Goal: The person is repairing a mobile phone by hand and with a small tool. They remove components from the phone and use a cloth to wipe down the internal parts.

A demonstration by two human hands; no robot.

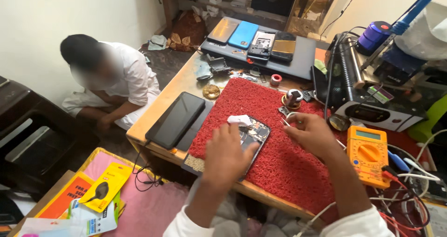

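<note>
An opened phone (256,132) with its back off lies on a red mat (288,162). My left hand (226,155) rests on the phone's near end, and its fingers press a small white cloth or tissue (240,120) onto the phone's top. My right hand (311,133) hovers just right of the phone, pinching thin metal tweezers (285,122) whose tip points toward the phone.
A black tablet (175,119) lies left of the mat. An orange multimeter (369,154) with leads sits at right, a rework station (372,97) behind it. Several phones (256,39) lie on a grey laptop at the back. Another person (111,83) sits on the floor at left.
</note>
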